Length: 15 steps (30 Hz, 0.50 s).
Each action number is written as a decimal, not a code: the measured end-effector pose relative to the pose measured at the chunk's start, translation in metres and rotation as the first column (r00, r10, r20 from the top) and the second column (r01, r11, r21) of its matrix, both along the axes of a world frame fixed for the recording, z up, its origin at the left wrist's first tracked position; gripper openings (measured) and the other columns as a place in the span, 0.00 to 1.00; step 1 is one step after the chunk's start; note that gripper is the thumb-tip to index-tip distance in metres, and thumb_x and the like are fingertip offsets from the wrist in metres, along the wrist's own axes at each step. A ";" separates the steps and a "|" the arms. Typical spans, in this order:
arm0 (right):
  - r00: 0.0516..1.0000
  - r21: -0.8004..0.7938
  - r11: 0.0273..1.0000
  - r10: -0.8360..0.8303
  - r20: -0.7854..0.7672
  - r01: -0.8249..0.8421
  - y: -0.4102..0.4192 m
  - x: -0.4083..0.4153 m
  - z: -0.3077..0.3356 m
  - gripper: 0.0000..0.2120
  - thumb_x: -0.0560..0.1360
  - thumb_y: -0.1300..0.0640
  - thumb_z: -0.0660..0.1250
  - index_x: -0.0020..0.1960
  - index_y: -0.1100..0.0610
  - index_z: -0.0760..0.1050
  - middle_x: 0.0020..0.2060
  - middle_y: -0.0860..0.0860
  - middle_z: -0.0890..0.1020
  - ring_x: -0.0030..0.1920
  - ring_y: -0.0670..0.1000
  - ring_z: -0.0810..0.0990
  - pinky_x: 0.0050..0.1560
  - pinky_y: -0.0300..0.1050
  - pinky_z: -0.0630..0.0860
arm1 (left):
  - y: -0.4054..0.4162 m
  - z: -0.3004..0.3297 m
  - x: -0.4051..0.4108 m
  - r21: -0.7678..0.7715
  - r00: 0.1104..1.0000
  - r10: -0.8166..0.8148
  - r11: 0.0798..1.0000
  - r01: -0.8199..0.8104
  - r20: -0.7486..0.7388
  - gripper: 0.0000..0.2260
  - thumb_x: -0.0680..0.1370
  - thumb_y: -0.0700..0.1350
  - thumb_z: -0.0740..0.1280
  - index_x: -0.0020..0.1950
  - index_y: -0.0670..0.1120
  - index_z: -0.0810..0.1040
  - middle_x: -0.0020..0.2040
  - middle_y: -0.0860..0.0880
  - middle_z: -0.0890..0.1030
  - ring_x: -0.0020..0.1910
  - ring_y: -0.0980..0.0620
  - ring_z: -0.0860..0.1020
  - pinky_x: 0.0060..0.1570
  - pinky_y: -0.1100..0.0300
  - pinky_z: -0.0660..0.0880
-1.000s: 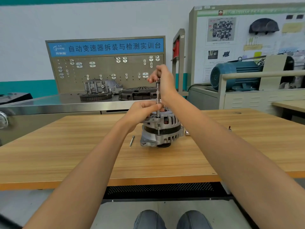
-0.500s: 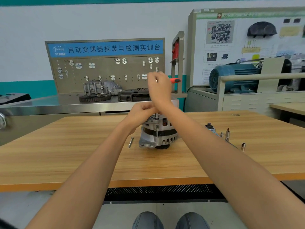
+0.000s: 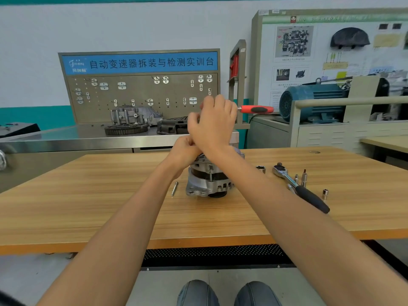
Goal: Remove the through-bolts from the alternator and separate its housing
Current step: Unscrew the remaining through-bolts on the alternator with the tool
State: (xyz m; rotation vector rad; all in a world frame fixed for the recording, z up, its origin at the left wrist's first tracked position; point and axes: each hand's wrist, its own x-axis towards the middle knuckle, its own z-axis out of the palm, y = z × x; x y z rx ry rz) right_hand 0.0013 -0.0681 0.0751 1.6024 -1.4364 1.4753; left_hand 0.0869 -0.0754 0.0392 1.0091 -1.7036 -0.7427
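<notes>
- Alternator [image 3: 208,181] standing upright near the middle of the wooden desk [image 3: 88,195].
- Right hand [image 3: 215,123] raised above the alternator, fingers clenched round a red-handled driver [image 3: 256,109], handle pointing right.
- Left hand [image 3: 184,151] sitting at the alternator's top left, fingers curled; object grasped, if any, hidden behind the right wrist, so cannot tell.
- Loose through-bolt [image 3: 174,188] lying on the desk just left of the alternator.
- Ratchet wrench [image 3: 298,186] and several small sockets [image 3: 325,193] lying to the right, well apart from the alternator.
</notes>
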 end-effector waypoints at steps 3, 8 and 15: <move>0.926 0.003 0.945 0.320 0.199 -0.327 0.000 -0.001 0.010 0.10 0.75 0.57 0.61 0.36 0.58 0.71 0.37 0.50 0.72 0.44 0.51 0.69 0.57 0.48 0.64 | 0.003 0.002 -0.001 -0.025 0.997 -0.082 0.996 0.081 -0.004 0.10 0.77 0.37 0.66 0.39 0.50 0.79 0.28 0.60 0.80 0.28 0.67 0.75 0.29 0.75 0.69; 0.290 -0.072 0.488 0.623 0.727 -0.870 0.002 -0.013 0.033 0.24 0.80 0.59 0.53 0.25 0.56 0.65 0.24 0.50 0.71 0.37 0.49 0.75 0.57 0.49 0.65 | 0.005 0.003 -0.003 0.012 0.992 -0.113 0.994 0.112 0.064 0.07 0.78 0.49 0.67 0.44 0.52 0.84 0.41 0.61 0.84 0.43 0.65 0.78 0.46 0.64 0.70; 0.548 -0.057 0.681 0.633 0.547 -0.730 0.002 -0.001 0.016 0.17 0.80 0.60 0.55 0.33 0.57 0.69 0.33 0.49 0.73 0.39 0.46 0.73 0.51 0.41 0.67 | 0.006 -0.001 -0.003 -0.006 0.995 -0.095 0.995 0.095 -0.029 0.07 0.77 0.40 0.68 0.42 0.52 0.82 0.34 0.60 0.83 0.35 0.67 0.79 0.37 0.71 0.72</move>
